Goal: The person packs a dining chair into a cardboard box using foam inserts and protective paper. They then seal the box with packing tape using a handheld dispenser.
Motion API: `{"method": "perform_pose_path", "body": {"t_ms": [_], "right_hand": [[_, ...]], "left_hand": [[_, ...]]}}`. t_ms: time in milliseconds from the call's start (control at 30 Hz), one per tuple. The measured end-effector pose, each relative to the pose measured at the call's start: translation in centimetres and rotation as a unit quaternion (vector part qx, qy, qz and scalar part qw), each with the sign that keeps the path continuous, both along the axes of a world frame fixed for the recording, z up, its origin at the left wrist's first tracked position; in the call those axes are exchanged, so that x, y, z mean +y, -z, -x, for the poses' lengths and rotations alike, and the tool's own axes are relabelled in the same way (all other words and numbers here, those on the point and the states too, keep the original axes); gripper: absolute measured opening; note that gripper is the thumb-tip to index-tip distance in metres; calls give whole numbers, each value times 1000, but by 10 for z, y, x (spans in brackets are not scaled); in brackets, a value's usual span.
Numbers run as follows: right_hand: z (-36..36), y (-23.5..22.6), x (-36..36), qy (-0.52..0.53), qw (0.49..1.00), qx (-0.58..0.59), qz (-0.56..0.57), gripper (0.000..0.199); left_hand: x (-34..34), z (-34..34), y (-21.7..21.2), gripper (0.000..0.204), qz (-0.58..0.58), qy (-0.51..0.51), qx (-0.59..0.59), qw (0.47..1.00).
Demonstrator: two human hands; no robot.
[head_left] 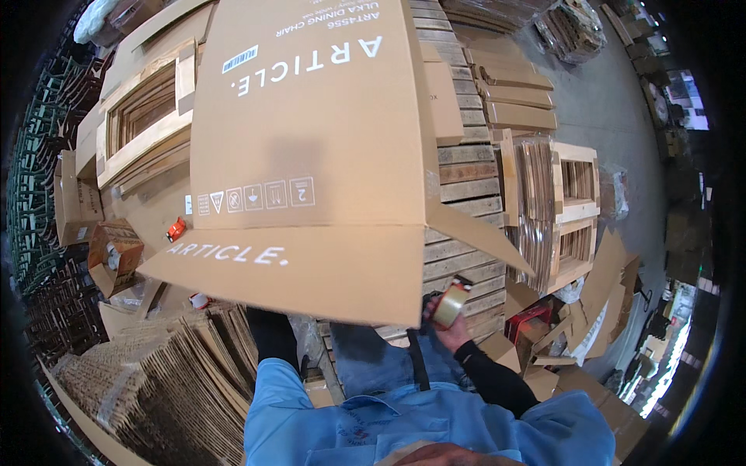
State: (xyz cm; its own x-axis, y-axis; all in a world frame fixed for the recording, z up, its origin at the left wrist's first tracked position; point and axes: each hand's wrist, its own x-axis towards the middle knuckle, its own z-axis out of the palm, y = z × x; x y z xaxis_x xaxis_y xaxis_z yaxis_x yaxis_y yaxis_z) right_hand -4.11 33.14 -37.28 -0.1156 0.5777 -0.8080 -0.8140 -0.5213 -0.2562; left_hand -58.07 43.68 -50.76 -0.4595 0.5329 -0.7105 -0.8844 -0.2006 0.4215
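Observation:
A large brown cardboard box (311, 147) lies in front of me, its printed side facing up. Its near flap (334, 272) sticks out toward me, and a narrower side flap (486, 241) juts out to the right. My right hand (453, 332) is closed around a tape dispenser (449, 304) with a wide roll of clear tape, just beside the near flap's right corner. My left forearm (272, 338), in a black sleeve, reaches under the near flap, which hides my left hand.
Beneath and right of the box runs a slatted wooden platform (470, 172). Stacked cardboard sheets (186, 373) stand at lower left. Wooden frames (575, 213) and flat cardboard are piled on the right. A small orange-red item (176, 229) lies left of the box, near an open carton (114, 256).

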Motion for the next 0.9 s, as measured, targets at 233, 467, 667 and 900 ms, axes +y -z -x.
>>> {"method": "perform_pose_path", "body": {"t_ms": [233, 467, 667, 900], "right_hand": [[120, -4, 58, -29, 998, 49, 21, 29], [114, -100, 156, -154, 964, -161, -143, 35], [86, -164, 319, 70, 930, -219, -288, 34], [64, -165, 483, 218, 892, 76, -388, 46]], "left_hand": [[111, 29, -40, 79, 27, -86, -93, 992], [245, -69, -253, 70, -128, 75, 103, 984], [455, -141, -395, 53, -156, 163, 53, 973], [707, -143, -514, 44, -269, 298, 183, 898]]}}
